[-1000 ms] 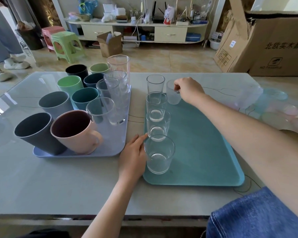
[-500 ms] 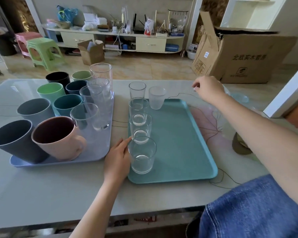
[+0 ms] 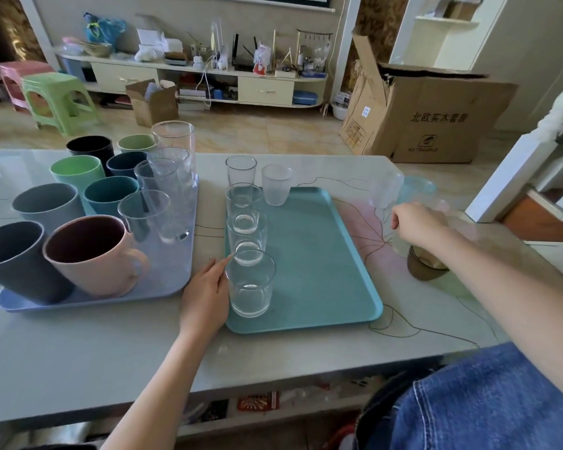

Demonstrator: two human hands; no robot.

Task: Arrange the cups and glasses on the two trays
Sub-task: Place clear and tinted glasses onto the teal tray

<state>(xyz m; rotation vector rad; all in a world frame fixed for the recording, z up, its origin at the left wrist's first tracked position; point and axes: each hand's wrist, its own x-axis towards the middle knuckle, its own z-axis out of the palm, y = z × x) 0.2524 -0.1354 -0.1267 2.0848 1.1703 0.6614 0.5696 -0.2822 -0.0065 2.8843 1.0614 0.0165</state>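
Note:
A lavender tray [image 3: 88, 302] on the left carries several coloured cups, a pink mug [image 3: 95, 254] and several clear glasses. On the teal tray [image 3: 322, 254], clear glasses stand in a column along its left side, with a frosted cup [image 3: 276, 185] at the far end. My left hand [image 3: 205, 293] lies flat on the table against that tray's left edge, fingertips touching the nearest glass [image 3: 250, 284]. My right hand [image 3: 416, 224] hovers with curled fingers over the table's right side, among a clear cup [image 3: 382, 190], a pale blue cup [image 3: 416, 188] and a brown cup [image 3: 424, 267]. Blur hides whether it grips anything.
The grey table [image 3: 111, 352] ends just past the cups on the right. A large cardboard box [image 3: 436, 125] stands on the floor beyond. A green stool [image 3: 57, 99] and a cluttered low shelf [image 3: 192, 69] are farther back. My denim-clad knee [image 3: 485, 401] is at the bottom right.
My right hand has left the frosted cup on the teal tray and swung right to the loose cups at the table's right side. My left hand has stayed by the nearest glass.

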